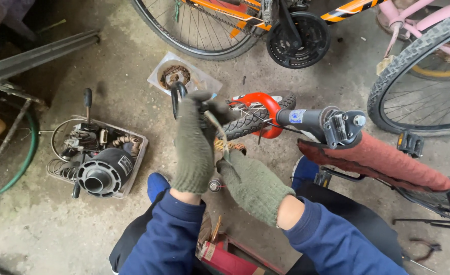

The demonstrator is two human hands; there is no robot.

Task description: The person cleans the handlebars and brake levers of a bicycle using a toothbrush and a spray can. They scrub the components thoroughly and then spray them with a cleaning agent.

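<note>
Both my hands wear green knit gloves and blue sleeves. My left hand (192,147) is raised and closed around a pair of black-handled scissors (176,94), whose loops stick out above the fingers. A thin grey strip (219,132) slants down from that hand to the fingertips of my right hand (253,186), which pinches its lower end. Just behind the hands is a small bicycle wheel (250,119) with a red fender (265,102). To the right, a black seat post with a bare clamp (337,127) points up.
A red cloth (383,160) wraps the bicycle frame at right. A tray with a black motor and wire parts (100,155) lies at left. A dish of rusty parts (175,75) sits behind the hands. Other bicycles stand at the top, with metal bars and a green hose at far left.
</note>
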